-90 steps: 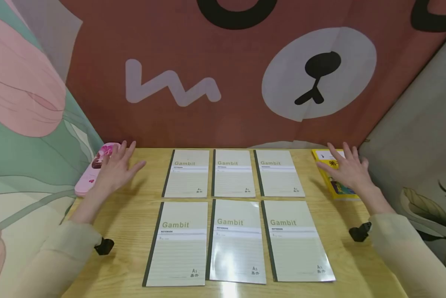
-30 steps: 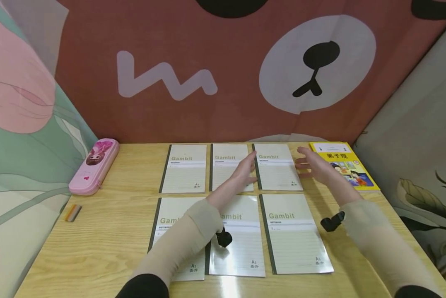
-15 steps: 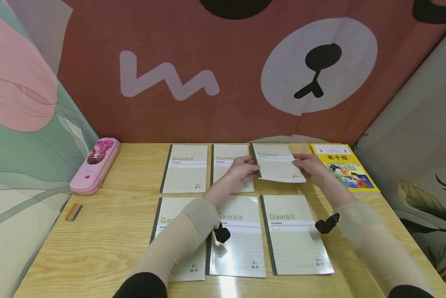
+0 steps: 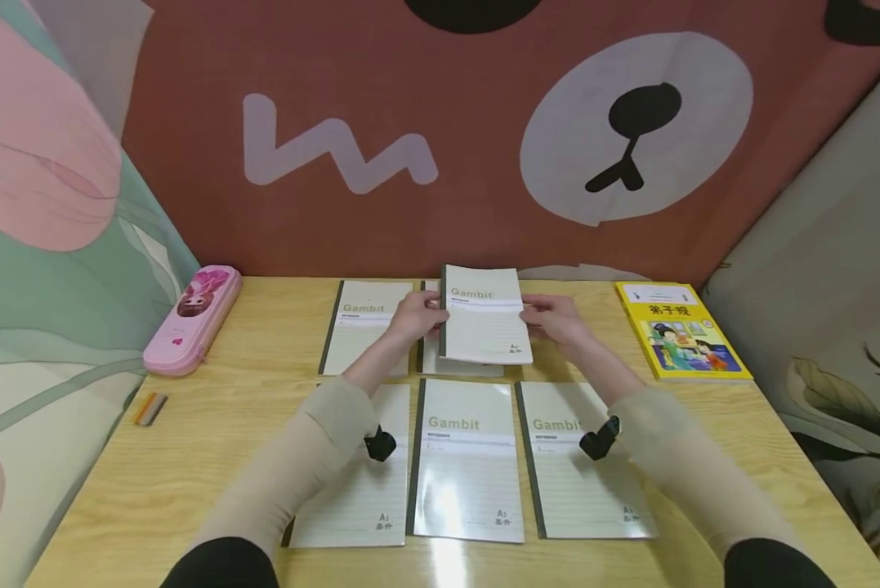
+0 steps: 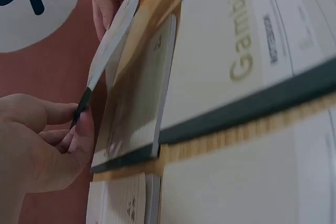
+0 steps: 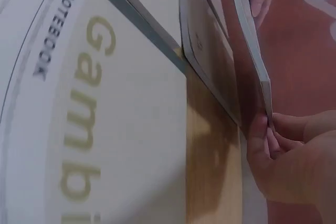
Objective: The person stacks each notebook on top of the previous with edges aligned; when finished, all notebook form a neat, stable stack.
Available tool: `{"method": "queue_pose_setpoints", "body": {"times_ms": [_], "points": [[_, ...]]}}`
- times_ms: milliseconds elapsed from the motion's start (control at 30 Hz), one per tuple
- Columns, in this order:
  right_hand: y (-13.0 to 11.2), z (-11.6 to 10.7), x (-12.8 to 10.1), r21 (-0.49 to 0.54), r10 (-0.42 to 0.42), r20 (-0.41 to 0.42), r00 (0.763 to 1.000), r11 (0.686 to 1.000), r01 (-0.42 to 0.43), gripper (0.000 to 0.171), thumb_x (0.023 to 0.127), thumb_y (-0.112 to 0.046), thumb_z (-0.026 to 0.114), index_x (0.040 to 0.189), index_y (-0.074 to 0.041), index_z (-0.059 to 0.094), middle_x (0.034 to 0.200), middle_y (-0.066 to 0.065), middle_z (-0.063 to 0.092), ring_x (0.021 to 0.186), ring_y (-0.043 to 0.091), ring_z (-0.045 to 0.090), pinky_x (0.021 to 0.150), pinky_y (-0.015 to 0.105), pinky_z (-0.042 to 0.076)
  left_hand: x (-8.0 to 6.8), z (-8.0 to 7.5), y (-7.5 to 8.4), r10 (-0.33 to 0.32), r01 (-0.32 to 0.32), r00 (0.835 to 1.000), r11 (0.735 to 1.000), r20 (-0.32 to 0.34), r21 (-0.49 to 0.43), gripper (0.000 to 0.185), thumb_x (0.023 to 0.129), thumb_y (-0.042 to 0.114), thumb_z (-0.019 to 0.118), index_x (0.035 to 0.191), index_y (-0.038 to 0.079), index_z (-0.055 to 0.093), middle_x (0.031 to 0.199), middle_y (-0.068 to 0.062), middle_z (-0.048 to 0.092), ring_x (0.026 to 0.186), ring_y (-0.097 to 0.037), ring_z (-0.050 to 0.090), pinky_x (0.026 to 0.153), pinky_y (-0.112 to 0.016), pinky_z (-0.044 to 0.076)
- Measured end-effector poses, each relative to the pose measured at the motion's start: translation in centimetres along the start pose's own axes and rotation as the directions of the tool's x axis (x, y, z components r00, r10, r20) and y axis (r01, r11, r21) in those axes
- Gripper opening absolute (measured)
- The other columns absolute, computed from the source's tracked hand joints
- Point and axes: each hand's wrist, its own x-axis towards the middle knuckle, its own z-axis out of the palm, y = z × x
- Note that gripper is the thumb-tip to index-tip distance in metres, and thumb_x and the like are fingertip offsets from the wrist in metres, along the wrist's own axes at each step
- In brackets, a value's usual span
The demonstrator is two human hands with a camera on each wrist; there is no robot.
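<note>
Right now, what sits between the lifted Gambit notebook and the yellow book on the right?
Head view: only bare table. The lifted notebook, pinched by the left hand and right hand, hangs over the middle back notebook; the yellow book lies apart.

Back-middle notebook (image 4: 460, 366) mostly hidden beneath held notebook (image 4: 484, 325)

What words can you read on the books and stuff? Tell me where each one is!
"Gambit": on the held notebook, and on the five notebooks on the table.
"NOTEBOOK": under "Gambit", clear in the right wrist view.
"A5": bottom corner of the front notebooks.
Yellow book: Chinese title, too small to read.
Pencil case: picture only.
</note>
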Motion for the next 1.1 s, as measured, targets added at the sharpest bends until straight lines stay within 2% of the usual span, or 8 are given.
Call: {"method": "queue_pose_setpoints", "body": {"times_ms": [167, 267, 300, 400, 533, 633, 800, 1100], "points": [[0.4, 2.0, 1.1, -0.060, -0.024, -0.002, 1.000, 0.998, 0.024, 0.054, 0.099, -0.003, 0.064, 0.151, 0.001, 0.049, 0.105, 0.004, 0.061, 0.075, 0.004, 0.059, 0.071, 0.022, 0.054, -0.1, -1.0, -0.9, 0.014, -0.005, 0.999, 0.979, -0.040, 0.206, 0.045, 0.100, 0.009, 0.061, 0.144, 0.002, 0.057, 0.095, -0.008, 0.064, 0.072, -0.013, 0.061, 0.070, -0.028, 0.059], [0.8, 2.8, 1.6, -0.117, -0.044, -0.015, 0.999, 0.992, 0.042, 0.054, 0.097, -0.002, 0.067, 0.148, 0.003, 0.052, 0.110, 0.010, 0.062, 0.077, 0.006, 0.057, 0.068, 0.021, 0.052, 0.1, -1.0, -1.4, 0.034, -0.014, 0.998, 0.947, -0.057, 0.322, 0.035, 0.100, 0.008, 0.060, 0.133, -0.001, 0.064, 0.080, -0.005, 0.052, 0.063, -0.013, 0.049, 0.057, -0.022, 0.044], [0.9, 3.0, 1.8, -0.132, -0.045, -0.021, 0.999, 0.990, 0.042, 0.053, 0.096, -0.002, 0.067, 0.147, 0.002, 0.053, 0.111, 0.011, 0.062, 0.079, 0.007, 0.057, 0.069, 0.021, 0.052, 0.2, -1.0, -1.6, 0.040, -0.017, 0.997, 0.936, -0.060, 0.353, 0.029, 0.100, 0.007, 0.058, 0.127, -0.002, 0.066, 0.079, -0.006, 0.050, 0.063, -0.013, 0.045, 0.055, -0.022, 0.039], [1.0, 3.7, 2.0, -0.155, -0.045, -0.027, 0.999, 0.987, 0.041, 0.052, 0.095, -0.001, 0.069, 0.145, 0.003, 0.055, 0.117, 0.017, 0.063, 0.089, 0.011, 0.058, 0.074, 0.021, 0.054, 0.3, -1.0, -2.2, 0.072, -0.035, 0.995, 0.905, -0.072, 0.424, 0.025, 0.100, 0.004, 0.054, 0.118, -0.006, 0.069, 0.089, -0.011, 0.058, 0.068, -0.017, 0.044, 0.058, -0.025, 0.037], [1.1, 4.2, 2.1, -0.177, -0.045, -0.042, 0.998, 0.983, 0.037, 0.051, 0.094, -0.001, 0.069, 0.143, 0.004, 0.057, 0.123, 0.020, 0.063, 0.100, 0.017, 0.058, 0.077, 0.018, 0.054, 0.2, -0.8, -2.4, 0.118, -0.067, 0.990, 0.875, -0.077, 0.479, 0.023, 0.099, 0.000, 0.051, 0.108, -0.007, 0.070, 0.112, -0.020, 0.066, 0.090, -0.025, 0.054, 0.073, -0.033, 0.047], [1.1, 4.2, 2.1, -0.199, -0.053, -0.053, 0.997, 0.979, 0.042, 0.050, 0.095, -0.001, 0.069, 0.143, 0.003, 0.058, 0.125, 0.020, 0.063, 0.103, 0.019, 0.057, 0.076, 0.014, 0.052, 0.3, -0.7, -2.3, 0.123, -0.065, 0.989, 0.853, -0.078, 0.518, 0.023, 0.098, 0.000, 0.050, 0.104, -0.007, 0.071, 0.115, -0.021, 0.065, 0.099, -0.028, 0.054, 0.078, -0.036, 0.049], [1.1, 4.3, 2.2, -0.242, -0.071, -0.041, 0.997, 0.968, 0.059, 0.050, 0.095, -0.002, 0.070, 0.143, 0.002, 0.058, 0.125, 0.021, 0.064, 0.103, 0.018, 0.057, 0.077, 0.015, 0.052, 0.4, -0.7, -2.2, 0.098, -0.038, 0.992, 0.820, -0.075, 0.572, 0.022, 0.098, 0.001, 0.049, 0.097, -0.007, 0.069, 0.108, -0.018, 0.060, 0.087, -0.025, 0.050, 0.068, -0.031, 0.044], [1.2, 4.2, 2.5, -0.198, -0.047, 0.008, 0.999, 0.979, 0.048, 0.053, 0.096, 0.002, 0.067, 0.147, 0.005, 0.051, 0.128, 0.023, 0.061, 0.101, 0.015, 0.061, 0.082, 0.023, 0.060, 0.5, -0.2, -2.0, 0.043, 0.025, 0.995, 0.784, -0.093, 0.620, 0.024, 0.100, 0.004, 0.051, 0.108, -0.006, 0.071, 0.111, -0.016, 0.059, 0.085, -0.025, 0.055, 0.068, -0.031, 0.047]]}}
